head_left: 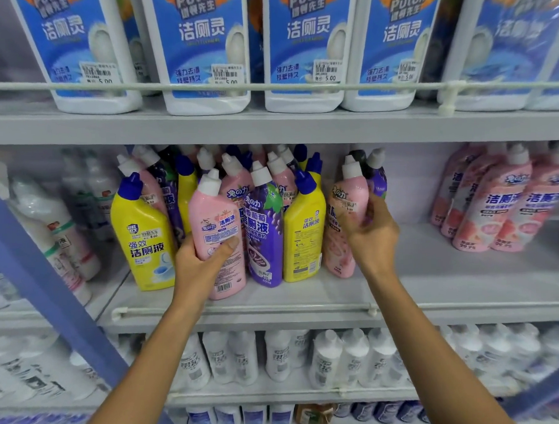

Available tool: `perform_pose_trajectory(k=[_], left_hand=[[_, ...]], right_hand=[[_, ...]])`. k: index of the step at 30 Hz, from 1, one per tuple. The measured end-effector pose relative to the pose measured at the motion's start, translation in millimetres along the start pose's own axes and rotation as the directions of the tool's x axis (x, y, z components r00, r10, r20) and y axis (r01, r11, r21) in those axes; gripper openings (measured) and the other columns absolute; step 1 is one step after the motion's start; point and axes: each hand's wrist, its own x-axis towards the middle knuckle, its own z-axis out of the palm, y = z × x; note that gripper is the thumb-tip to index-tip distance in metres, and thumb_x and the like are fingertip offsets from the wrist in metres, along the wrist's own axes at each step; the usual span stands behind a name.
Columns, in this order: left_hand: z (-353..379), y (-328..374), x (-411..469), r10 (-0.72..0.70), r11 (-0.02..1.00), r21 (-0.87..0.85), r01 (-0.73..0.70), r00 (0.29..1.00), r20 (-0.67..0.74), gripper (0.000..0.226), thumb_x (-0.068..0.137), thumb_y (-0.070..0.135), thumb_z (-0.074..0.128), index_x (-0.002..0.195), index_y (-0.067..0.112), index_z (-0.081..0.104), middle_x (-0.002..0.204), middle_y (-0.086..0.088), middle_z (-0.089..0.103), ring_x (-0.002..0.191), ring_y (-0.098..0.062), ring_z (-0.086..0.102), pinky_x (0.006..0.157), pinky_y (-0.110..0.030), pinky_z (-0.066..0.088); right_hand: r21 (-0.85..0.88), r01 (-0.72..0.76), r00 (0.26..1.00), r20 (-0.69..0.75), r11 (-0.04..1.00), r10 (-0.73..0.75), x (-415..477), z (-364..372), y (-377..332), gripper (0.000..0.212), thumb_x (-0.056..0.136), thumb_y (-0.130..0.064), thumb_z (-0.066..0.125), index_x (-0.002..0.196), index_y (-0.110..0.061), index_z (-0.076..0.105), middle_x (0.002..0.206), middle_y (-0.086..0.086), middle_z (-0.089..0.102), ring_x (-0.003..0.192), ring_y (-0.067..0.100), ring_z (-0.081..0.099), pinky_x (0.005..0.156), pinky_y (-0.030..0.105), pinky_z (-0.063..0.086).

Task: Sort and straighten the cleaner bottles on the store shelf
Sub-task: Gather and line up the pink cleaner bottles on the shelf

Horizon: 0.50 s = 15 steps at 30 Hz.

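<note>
Shelving: grey store racking; the middle shelf (464, 278) carries a mixed cluster of cleaner bottles, and a thin front rail (243, 309) runs below both wrists.
Left hand: the left hand (204, 262) grips the front pink bottle (216, 220) low on its body, with the thumb across the label and the fingers wrapped behind.
Right hand: the right hand (372, 237) has its fingers curled round a second pink bottle (348, 209) near the shoulder, and motion blur softens the grip.
Behind the right fingers: a purple-bodied bottle (377, 176) stands just past the fingertips. I cannot tell whether they touch it.
Between the hands: a purple bottle (264, 231) and a yellow bottle (303, 236) stand packed side by side, touching.
Left of the left fingers: another yellow bottle (143, 238), leaning slightly.
Beyond the right fingers: well apart across bare shelf, a tidy pink group (493, 210).
Step, judged: both pink bottles look picked out for that pink group, so sorting is at an early stage.
Risk, toppling: the cluster is tight and the necks are tall. Pulling the left-hand bottle out could rock its purple neighbour and set the row falling.
Risk, grip: a one-handed hold high on a smooth bottle may slip if it is swung quickly.
Risk, edge: a bottle knocked forward could tip over the low rail.
</note>
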Motion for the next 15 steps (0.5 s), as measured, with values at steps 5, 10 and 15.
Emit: perform_pose_trajectory(k=[5, 10, 15], left_hand=[[2, 0, -2, -0.019, 1.0, -0.01, 0.02, 0.998, 0.059, 0.029, 0.081, 0.021, 0.085, 0.106, 0.026, 0.071, 0.1, 0.005, 0.08, 0.091, -0.009, 0.076, 0.071, -0.024, 0.058], [-2, -3, -2, -0.051, 0.998, -0.042, 0.055, 0.995, 0.082, 0.041, 0.074, 0.03, 0.086, 0.111, 0.022, 0.071, 0.103, 0.004, 0.08, 0.095, -0.014, 0.077, 0.076, -0.032, 0.059], [1, -7, -4, -0.079, 0.996, -0.043, 0.084, 0.993, 0.09, 0.037, 0.078, 0.019, 0.086, 0.112, 0.02, 0.071, 0.101, 0.006, 0.08, 0.092, -0.012, 0.077, 0.075, -0.032, 0.06]], right_hand=[[-0.045, -0.38, 0.921, 0.075, 0.924, 0.382, -24, 22, 26, 0.059, 0.079, -0.046, 0.085, 0.122, -0.011, 0.063, 0.115, 0.011, 0.074, 0.102, 0.033, 0.071, 0.09, 0.047, 0.06], [-0.053, -0.379, 0.91, 0.159, 0.924, 0.382, -20, 7, 34, 0.057, 0.07, -0.052, 0.087, 0.114, -0.019, 0.072, 0.107, 0.003, 0.078, 0.096, 0.023, 0.074, 0.088, 0.044, 0.062], [0.122, -0.331, 0.933, 0.193, 0.936, 0.305, -22, -1, 27, 0.047, 0.074, -0.035, 0.091, 0.114, -0.023, 0.07, 0.099, -0.005, 0.08, 0.089, 0.016, 0.076, 0.077, 0.036, 0.065]])
